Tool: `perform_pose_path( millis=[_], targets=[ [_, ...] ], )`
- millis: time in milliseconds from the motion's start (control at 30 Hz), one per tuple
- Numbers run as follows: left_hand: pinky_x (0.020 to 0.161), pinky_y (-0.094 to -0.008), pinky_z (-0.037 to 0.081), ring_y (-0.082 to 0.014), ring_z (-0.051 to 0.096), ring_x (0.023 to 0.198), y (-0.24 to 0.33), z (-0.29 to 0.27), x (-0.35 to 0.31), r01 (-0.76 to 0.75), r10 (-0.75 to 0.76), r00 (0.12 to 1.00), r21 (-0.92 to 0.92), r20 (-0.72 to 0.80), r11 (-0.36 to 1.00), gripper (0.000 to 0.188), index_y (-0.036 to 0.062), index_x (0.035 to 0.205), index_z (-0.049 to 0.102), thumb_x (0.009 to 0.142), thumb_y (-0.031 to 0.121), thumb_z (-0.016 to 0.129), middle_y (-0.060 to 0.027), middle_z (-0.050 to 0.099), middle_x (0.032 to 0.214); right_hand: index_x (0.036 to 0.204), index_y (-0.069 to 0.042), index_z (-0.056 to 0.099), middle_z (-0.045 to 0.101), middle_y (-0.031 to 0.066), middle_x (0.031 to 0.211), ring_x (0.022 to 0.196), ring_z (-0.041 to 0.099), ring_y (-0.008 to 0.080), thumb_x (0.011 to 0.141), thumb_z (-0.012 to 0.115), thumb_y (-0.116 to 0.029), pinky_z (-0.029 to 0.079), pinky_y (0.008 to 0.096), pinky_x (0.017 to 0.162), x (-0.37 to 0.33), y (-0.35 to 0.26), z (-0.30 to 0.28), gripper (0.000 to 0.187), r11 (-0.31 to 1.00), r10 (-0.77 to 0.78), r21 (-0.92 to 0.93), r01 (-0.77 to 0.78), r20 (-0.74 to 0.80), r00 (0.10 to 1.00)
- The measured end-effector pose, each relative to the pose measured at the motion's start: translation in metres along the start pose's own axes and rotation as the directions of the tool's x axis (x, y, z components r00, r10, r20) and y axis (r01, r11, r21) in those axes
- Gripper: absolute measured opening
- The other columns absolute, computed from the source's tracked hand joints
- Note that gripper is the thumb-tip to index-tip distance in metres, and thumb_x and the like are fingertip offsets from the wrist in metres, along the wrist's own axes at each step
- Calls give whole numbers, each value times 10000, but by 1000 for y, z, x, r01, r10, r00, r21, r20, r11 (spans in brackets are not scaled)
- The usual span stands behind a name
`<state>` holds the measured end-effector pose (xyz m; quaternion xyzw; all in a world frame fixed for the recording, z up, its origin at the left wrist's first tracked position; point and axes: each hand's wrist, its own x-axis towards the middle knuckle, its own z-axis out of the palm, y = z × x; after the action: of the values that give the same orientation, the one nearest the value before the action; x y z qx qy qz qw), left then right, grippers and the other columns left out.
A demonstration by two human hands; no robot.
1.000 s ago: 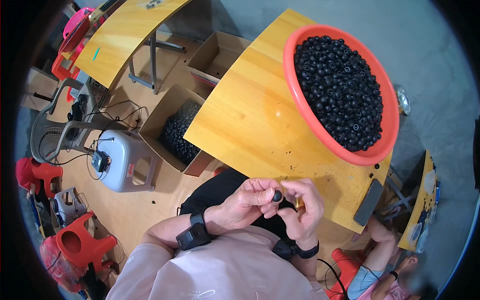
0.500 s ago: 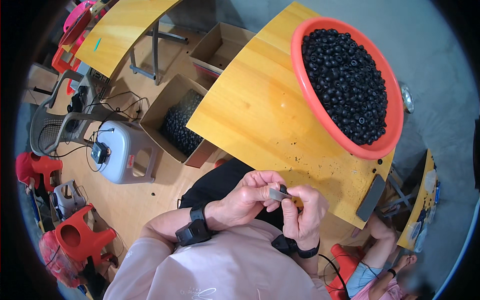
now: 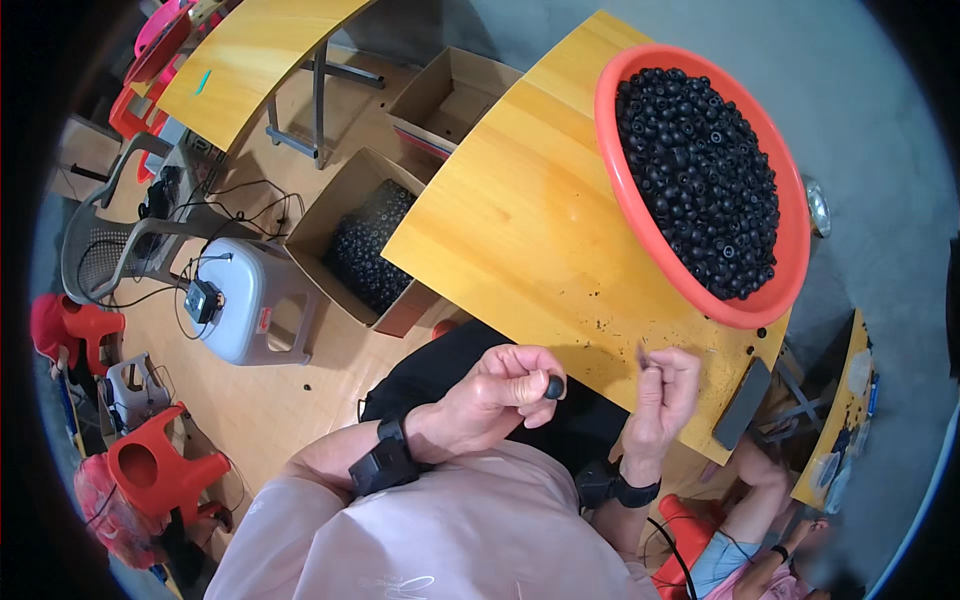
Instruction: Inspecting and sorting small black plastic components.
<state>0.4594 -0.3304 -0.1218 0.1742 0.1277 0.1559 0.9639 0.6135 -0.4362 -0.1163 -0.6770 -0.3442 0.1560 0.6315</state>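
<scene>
Between thumb and fingers my left hand [image 3: 490, 390] pinches a small round black rubber-like piece [image 3: 554, 387], over my lap near the table's edge. To its right, my right hand [image 3: 660, 400] is closed on a thin flat metal blade [image 3: 641, 355], now seen nearly edge-on. The two hands are apart. Beyond them, a red-orange basin [image 3: 622, 180] on the yellow wooden table [image 3: 500, 210] is heaped with many similar black pieces [image 3: 700, 190], some with a hole.
Black scraps [image 3: 595, 345] and a dark flat block [image 3: 742, 403] lie on the table. An open carton [image 3: 310, 225] of black pieces and another carton [image 3: 440, 75] stand left. A grey stool [image 3: 240, 325] bears a cabled device. Another person [image 3: 750, 500] sits lower right.
My right hand has drawn away from the left, to the right, taking the blade off the black piece. My left hand stays nearly in place, with the piece now showing more plainly.
</scene>
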Motion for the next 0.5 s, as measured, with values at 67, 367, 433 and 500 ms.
perform_pose_path(
  millis=[67, 367, 433, 500],
  targets=[
    [538, -248, 319, -109, 368, 565, 0, -2, -1, 4, -4, 1000, -21, 15, 1000, 314, 0, 840, 572, 843, 307, 643, -2, 424, 634, 991, 7, 518, 561, 98, 825, 725, 554, 150, 866, 542, -92, 451, 266, 670, -6, -4, 7, 161, 1000, -2, -23, 4, 89, 996],
    [547, -236, 339, -88, 392, 580, 2, -9, -6, 6, -6, 1000, -87, -6, 996, 349, -16, 930, 597, 808, 299, 683, -6, 510, 678, 984, -2, 554, 598, 116, 732, 592, 594, 220, 835, 590, -110, 456, 302, 541, -11, -28, 31, 187, 951, -180, -168, 259, 380, 907],
    [549, -233, 346, -85, 403, 585, 1, -12, -7, 4, -5, 1000, -94, -11, 996, 354, -20, 939, 600, 799, 292, 691, -14, 536, 697, 963, 25, 548, 576, 109, 724, 584, 546, 185, 842, 578, -120, 414, 268, 541, -13, -30, 35, 192, 913, -289, -162, 375, 393, 873],
    [553, -231, 358, -82, 421, 593, 1, -13, -7, 9, -10, 1000, -76, -10, 997, 341, -20, 943, 605, 792, 272, 696, -28, 565, 727, 952, 28, 560, 595, 126, 754, 601, 580, 215, 837, 581, -105, 444, 291, 555, -13, -32, 36, 176, 913, -267, -181, 364, 408, 873]
  ],
)
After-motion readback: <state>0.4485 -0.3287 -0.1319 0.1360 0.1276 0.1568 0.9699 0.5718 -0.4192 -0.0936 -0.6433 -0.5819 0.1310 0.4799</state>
